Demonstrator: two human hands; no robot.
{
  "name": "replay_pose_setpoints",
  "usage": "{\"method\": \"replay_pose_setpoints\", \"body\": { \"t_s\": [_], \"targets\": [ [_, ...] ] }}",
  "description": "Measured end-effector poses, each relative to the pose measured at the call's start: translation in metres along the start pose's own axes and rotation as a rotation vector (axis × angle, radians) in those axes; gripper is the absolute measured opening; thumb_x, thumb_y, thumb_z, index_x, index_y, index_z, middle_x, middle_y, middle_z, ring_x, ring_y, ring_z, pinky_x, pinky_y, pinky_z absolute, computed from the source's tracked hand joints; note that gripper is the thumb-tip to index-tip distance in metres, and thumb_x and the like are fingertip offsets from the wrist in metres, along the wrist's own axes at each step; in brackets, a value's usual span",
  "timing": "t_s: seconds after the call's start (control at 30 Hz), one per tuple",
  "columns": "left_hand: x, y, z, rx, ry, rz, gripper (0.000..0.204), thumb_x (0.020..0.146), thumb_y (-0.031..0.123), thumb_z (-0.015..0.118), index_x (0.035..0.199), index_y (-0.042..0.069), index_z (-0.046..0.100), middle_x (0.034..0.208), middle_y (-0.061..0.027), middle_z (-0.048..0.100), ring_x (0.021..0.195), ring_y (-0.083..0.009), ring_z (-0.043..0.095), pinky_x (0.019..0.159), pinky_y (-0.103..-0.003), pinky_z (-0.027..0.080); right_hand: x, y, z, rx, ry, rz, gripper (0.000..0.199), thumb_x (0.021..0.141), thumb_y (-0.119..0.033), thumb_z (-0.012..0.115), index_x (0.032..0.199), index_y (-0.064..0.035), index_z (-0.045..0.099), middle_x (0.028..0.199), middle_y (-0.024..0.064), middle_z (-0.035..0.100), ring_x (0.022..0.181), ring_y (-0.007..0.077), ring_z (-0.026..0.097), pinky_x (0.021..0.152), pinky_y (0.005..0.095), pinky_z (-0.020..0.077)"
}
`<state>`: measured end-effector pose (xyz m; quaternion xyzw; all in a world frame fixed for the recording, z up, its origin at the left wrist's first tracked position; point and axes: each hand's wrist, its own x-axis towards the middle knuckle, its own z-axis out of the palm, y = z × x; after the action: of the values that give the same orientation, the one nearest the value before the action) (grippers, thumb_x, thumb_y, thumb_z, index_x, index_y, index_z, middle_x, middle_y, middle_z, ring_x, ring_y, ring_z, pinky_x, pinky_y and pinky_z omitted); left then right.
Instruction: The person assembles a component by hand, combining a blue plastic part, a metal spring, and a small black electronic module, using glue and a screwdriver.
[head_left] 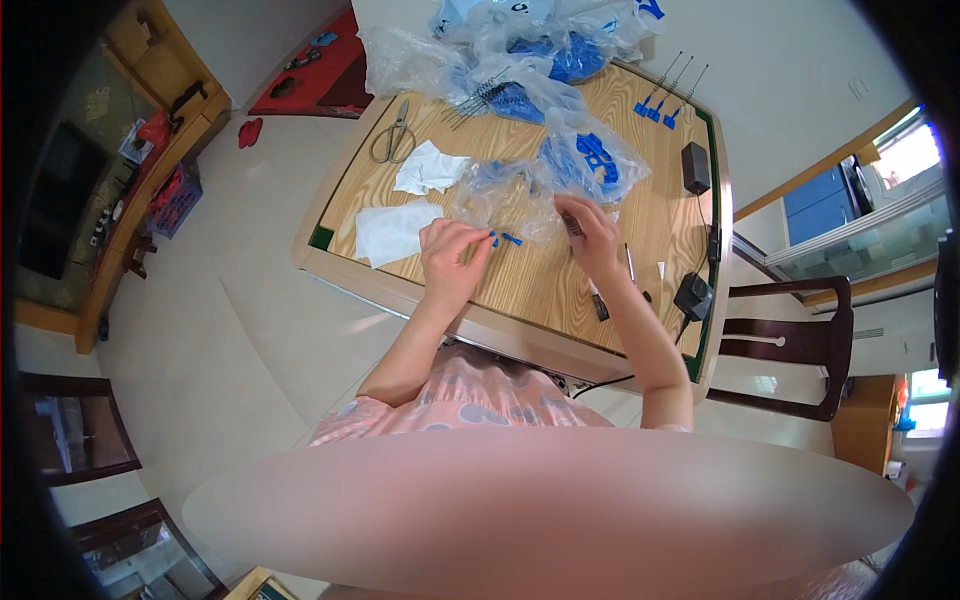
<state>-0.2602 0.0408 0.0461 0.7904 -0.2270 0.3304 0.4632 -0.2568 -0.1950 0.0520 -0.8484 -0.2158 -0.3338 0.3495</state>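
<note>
My left hand [455,265] is closed in a pinch over the near part of the table, with a small blue plastic piece [494,240] at its fingertips. Beside it on the wood lies another small blue piece [512,239]. My right hand [594,240] is curled round a short, dark, ribbed piece that looks like a coil spring [571,224]; its fingers partly cover it. Between and beyond both hands spreads a crumpled clear plastic bag [505,200]. A second clear bag with blue plastic parts [596,160] lies just past my right hand.
Scissors [402,130], crumpled white tissue [430,168] and a white sheet [393,232] lie left. Thin dark rods [475,105] and large bags [570,50] are at the back. Right: blue-ended rods [655,112], a black box [696,168], a corded black adapter [693,297], a chair [785,340].
</note>
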Motion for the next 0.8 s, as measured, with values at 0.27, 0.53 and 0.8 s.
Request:
{"method": "replay_pose_setpoints", "body": {
  "t_s": [0.27,0.53,0.8],
  "targets": [
    [-0.001,0.011,0.007,-0.05,-0.014,0.032,0.015,0.069,0.005,0.079,0.079,0.01,0.07,0.077,-0.0001,0.065,0.08,-0.0206,0.058,0.077,-0.034,0.039,-0.001,-0.096,-0.017,0.21,0.13,0.139,0.014,0.078,0.0,0.07,0.091,-0.0045,0.07,0.092,0.011,0.067,0.083,0.0273,0.062,0.072,0.0346,0.0485],
    [-0.001,0.014,0.011,-0.061,-0.005,0.054,0.015,0.068,0.005,0.079,0.079,0.01,0.07,0.077,-0.0003,0.065,0.08,-0.0207,0.058,0.077,-0.034,0.039,0.008,-0.091,-0.008,0.099,0.107,0.059,0.011,0.077,-0.004,0.072,0.088,-0.0066,0.069,0.086,0.0075,0.067,0.082,0.0273,0.06,0.072,0.0378,0.0457],
    [0.001,0.016,0.009,-0.053,-0.026,0.055,0.016,0.068,0.006,0.079,0.08,0.01,0.07,0.078,-0.0004,0.064,0.082,-0.0209,0.058,0.078,-0.034,0.039,0.013,-0.093,-0.007,0.065,0.107,-0.003,0.013,0.077,-0.005,0.072,0.089,-0.0086,0.068,0.087,0.0042,0.067,0.082,0.0255,0.059,0.074,0.0376,0.0424]
  ]
}}
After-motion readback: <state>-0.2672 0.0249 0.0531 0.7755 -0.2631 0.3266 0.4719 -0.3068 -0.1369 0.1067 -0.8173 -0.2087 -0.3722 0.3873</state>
